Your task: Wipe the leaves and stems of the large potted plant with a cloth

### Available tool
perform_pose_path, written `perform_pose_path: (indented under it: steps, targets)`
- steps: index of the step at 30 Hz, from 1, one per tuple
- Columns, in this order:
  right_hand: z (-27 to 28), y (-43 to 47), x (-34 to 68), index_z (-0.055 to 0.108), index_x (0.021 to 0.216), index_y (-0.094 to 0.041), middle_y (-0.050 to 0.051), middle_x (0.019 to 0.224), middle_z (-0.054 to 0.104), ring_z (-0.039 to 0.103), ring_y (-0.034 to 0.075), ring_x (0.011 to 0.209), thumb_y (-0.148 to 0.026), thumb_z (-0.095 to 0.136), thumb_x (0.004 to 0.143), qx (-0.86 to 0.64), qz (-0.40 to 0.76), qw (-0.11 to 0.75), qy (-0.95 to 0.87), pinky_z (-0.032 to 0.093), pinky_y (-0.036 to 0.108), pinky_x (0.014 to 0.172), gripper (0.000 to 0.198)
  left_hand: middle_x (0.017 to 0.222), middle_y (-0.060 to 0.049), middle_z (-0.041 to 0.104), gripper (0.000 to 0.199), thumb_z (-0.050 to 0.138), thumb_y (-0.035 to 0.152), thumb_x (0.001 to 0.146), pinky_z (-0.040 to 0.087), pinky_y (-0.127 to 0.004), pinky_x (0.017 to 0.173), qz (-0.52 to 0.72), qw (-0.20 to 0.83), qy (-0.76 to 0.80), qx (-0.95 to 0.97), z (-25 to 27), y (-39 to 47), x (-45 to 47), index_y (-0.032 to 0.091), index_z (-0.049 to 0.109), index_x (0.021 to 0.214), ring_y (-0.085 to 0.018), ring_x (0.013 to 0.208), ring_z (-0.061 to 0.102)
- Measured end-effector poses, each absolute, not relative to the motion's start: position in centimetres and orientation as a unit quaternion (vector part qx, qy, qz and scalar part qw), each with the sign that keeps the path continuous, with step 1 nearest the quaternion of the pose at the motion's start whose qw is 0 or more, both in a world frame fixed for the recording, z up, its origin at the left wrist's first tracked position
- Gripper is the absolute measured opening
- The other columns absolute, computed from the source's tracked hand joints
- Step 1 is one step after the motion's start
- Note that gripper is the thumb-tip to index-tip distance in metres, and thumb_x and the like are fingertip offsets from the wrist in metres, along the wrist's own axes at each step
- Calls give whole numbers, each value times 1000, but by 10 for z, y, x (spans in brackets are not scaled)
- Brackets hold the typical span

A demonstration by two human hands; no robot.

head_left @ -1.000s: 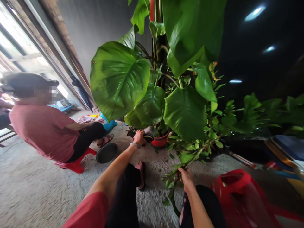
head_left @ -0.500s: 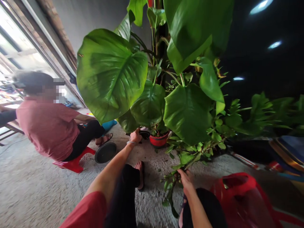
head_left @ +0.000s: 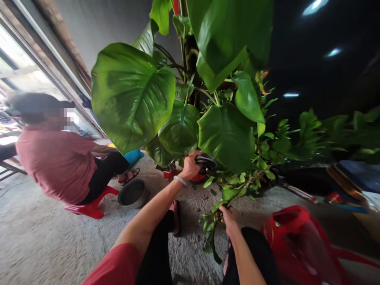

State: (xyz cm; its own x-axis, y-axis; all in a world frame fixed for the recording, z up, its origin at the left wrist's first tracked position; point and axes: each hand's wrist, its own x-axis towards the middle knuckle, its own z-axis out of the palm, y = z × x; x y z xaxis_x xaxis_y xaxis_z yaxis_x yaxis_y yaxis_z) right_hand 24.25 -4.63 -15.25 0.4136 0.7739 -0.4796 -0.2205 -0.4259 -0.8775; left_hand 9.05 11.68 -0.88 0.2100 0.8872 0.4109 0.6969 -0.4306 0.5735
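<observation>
Left hand closed around the rim of a small dark dish, held roughly level just above the red pot, under the big leaves. Right hand clasped on a leafy stem slanting up to the right. Since half a second ago: dish raised and carried rightward over the pot.
</observation>
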Motion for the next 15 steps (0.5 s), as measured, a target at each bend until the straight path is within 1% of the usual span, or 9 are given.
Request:
perform_pose_path:
  steps: [2,5,7,8,10,11,13,15]
  targets:
    - [-151,-47,242,59,64,-22,-2,46,59,56,17,44,-41,65,56,-675,502,505,-192,38,25,41,21,108,-11,70,44,56,1,59,51,-33,94,266,150,538,786,-26,115,110,14,68,99,-25,107,63]
    - [-147,-51,246,61,64,-22,-2,47,60,56,17,46,-39,65,56,-664,499,523,-192,39,26,43,19,103,-8,72,46,55,-1,56,52,-31,88,78,207,513,829,-61,86,103,17,70,95,-26,105,65]
    - [-144,-55,252,62,63,-22,0,53,64,59,18,53,-36,65,55,-656,495,535,-197,42,27,47,17,93,-5,73,42,55,-2,53,52,-29,82,16,226,498,837,-72,61,78,20,71,86,-26,98,67]
    - [-144,-56,255,63,63,-22,1,56,66,60,18,56,-35,64,55,-653,494,538,-199,43,27,49,16,87,-4,72,39,55,-1,52,52,-28,79,14,228,500,836,-69,50,62,20,70,81,-24,92,68]
    - [-144,-58,259,63,63,-22,0,55,65,59,18,54,-34,64,55,-651,500,536,-199,43,27,49,15,79,-2,70,32,54,0,53,51,-25,74,62,228,507,829,-50,38,35,19,68,75,-20,83,66]
    - [-145,-58,260,62,63,-22,0,51,62,57,18,50,-34,63,55,-652,504,531,-197,40,27,46,15,78,-2,69,30,54,2,54,50,-25,73,114,224,506,825,-34,37,26,18,67,75,-19,80,65]
    - [-146,-58,260,61,64,-22,-2,44,57,52,16,43,-35,62,56,-655,512,521,-194,35,26,42,15,82,-2,69,30,54,5,57,50,-25,74,251,199,489,811,-1,46,22,17,66,81,-17,81,64]
    - [-147,-56,258,62,66,-21,-2,44,57,52,16,42,-34,62,56,-656,517,515,-193,32,25,40,17,88,-3,69,31,54,6,59,50,-28,80,366,148,477,785,25,66,36,16,65,85,-18,86,63]
